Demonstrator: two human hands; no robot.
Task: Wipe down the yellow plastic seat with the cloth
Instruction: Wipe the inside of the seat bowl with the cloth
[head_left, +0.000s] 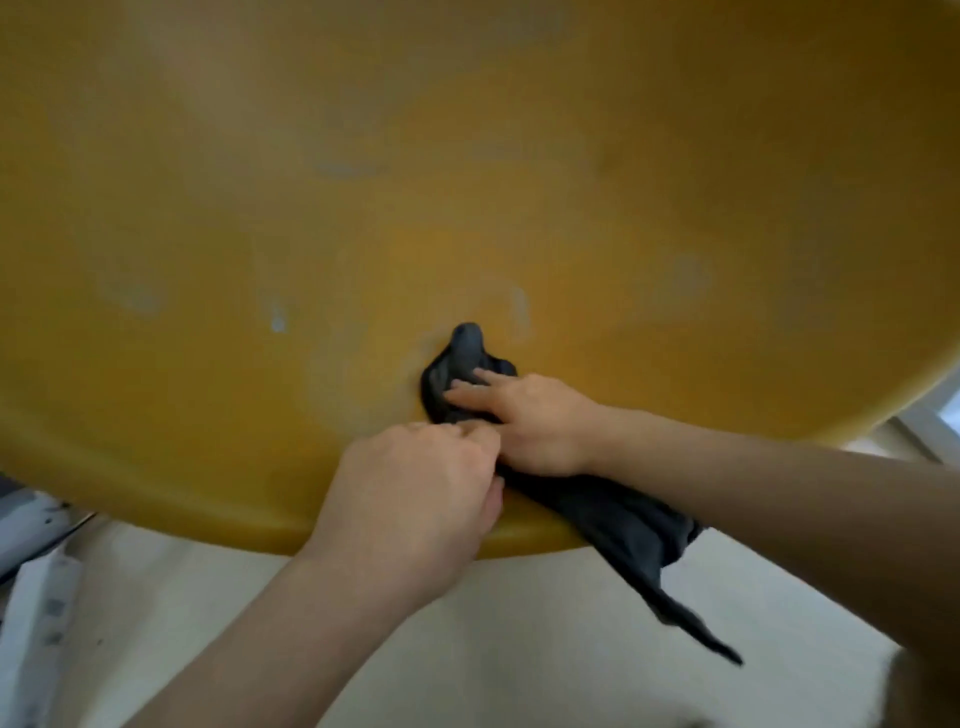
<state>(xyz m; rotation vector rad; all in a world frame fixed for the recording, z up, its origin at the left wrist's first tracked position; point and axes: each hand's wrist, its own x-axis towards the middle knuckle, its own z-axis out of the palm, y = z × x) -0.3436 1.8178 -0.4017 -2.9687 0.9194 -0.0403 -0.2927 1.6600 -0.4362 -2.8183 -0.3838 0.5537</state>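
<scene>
The yellow plastic seat (467, 182) fills most of the view, its surface marked with pale smears and one small white spot. A dark grey cloth (457, 364) lies bunched near the seat's front rim, and its tail hangs over the rim toward the floor. My right hand (535, 421) presses on the cloth with fingers spread flat, pointing left. My left hand (421, 478) sits just below it at the rim, fingers curled and pinching the cloth's edge.
A pale floor (467, 649) shows below the seat's front rim. White and grey objects (31, 571) lie at the lower left. A pale frame edge (924, 426) appears at the right beyond the seat.
</scene>
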